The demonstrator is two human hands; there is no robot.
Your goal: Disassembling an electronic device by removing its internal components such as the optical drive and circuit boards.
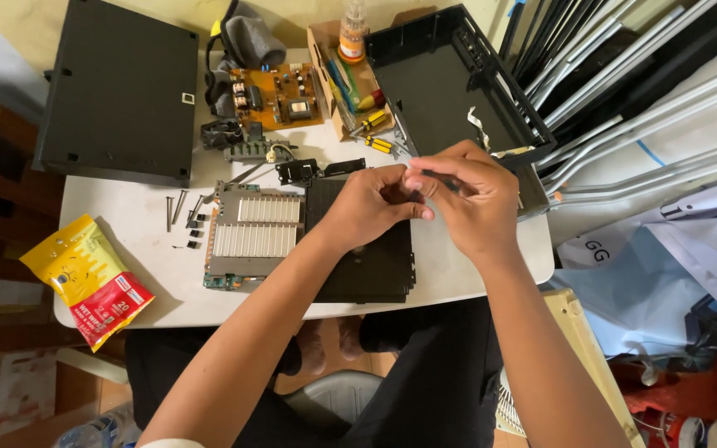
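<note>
Console teardown well along, both hands busy on a small part at frame centre.

The black cover (118, 91), orange circuit board (280, 95) and screws (178, 206) already lie loose on the worktop (450, 274); the heatsink board (252, 236) remains unopened. Left hand (371, 207) and right hand (470, 203) pinch narrow fingers (418, 184) around something tiny, too hidden to identify.

Head camera looks steeply down, seemingly close, at table (458, 274).

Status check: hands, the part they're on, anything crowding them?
Left hand and right hand meet fingertip to fingertip over the table, pinching something small, too hidden to identify. Black drive unit directly beneath. Black case shell close behind the right hand.
</note>
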